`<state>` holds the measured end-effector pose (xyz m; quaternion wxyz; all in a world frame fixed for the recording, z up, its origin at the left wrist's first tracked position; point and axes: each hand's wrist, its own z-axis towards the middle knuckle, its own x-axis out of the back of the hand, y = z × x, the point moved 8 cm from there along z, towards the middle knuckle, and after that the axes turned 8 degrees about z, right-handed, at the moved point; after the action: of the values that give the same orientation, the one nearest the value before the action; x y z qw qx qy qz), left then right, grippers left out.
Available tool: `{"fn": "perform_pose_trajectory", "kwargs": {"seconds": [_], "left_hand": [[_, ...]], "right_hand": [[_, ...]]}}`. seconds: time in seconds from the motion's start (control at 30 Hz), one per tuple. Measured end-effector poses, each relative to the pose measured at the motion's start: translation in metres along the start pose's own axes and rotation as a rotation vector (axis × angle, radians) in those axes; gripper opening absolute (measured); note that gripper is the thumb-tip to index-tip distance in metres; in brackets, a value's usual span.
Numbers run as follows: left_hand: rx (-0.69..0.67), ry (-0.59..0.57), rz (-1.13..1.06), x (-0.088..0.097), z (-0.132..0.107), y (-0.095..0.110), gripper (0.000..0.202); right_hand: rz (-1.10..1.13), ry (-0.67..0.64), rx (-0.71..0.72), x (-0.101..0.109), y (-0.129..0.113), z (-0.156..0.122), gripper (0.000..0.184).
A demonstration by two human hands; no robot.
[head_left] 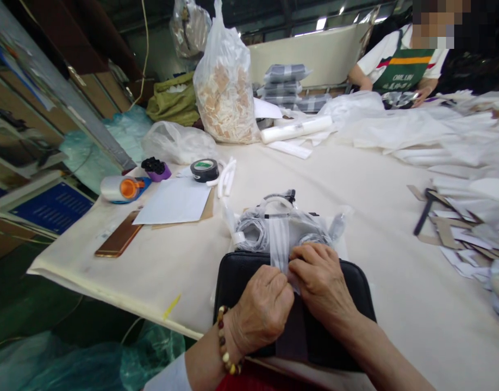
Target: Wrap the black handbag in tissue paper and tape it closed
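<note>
A black bag [241, 277] lies at the near edge of the cream table [355, 179]. On its far side sits a clear plastic packet [282, 225] holding grey wrapped parts, with a strip of clear tape [279, 241] running down over it. My left hand [261, 309], with a bead bracelet on the wrist, is closed and pinches the strip's lower end against the bag. My right hand [320, 282] is closed beside it, its fingertips pressing the same strip. The two hands touch.
To the left lie a phone [118, 239], white paper on card [174, 202], a black tape roll [204, 169], a glue bottle [123, 188] and a purple holder [156, 169]. A big bag of scraps [225, 92] stands behind. A co-worker [400, 60] works far right; offcuts [457, 228] litter the right.
</note>
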<state>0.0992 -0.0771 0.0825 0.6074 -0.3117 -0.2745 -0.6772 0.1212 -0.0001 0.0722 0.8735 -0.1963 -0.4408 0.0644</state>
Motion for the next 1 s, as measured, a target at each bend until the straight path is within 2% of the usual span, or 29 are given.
{"fn": "perform_pose_trajectory", "kwargs": {"seconds": [0.17, 0.37, 0.63, 0.8, 0.9, 1.0], "left_hand": [[-0.001, -0.013, -0.001, 0.000, 0.001, 0.000, 0.030], [-0.054, -0.052, 0.021, -0.004, 0.001, 0.002, 0.031], [-0.168, -0.148, 0.101, -0.018, 0.001, 0.009, 0.029], [-0.272, -0.238, 0.246, -0.027, -0.003, 0.022, 0.023], [-0.249, -0.302, 0.273, -0.029, -0.007, 0.026, 0.020], [-0.185, -0.355, 0.327, -0.032, -0.013, 0.029, 0.018]], "right_hand": [[0.095, -0.010, -0.066, -0.005, 0.015, 0.000, 0.020], [0.058, 0.048, -0.150, -0.010, 0.024, 0.001, 0.021], [0.025, 0.086, -0.181, -0.010, 0.028, 0.005, 0.022], [0.042, 0.072, -0.189, -0.009, 0.028, 0.007, 0.019], [0.080, 0.078, -0.189, -0.005, 0.031, 0.009, 0.018], [0.160, 0.184, -0.174, 0.011, 0.032, 0.005, 0.016]]}}
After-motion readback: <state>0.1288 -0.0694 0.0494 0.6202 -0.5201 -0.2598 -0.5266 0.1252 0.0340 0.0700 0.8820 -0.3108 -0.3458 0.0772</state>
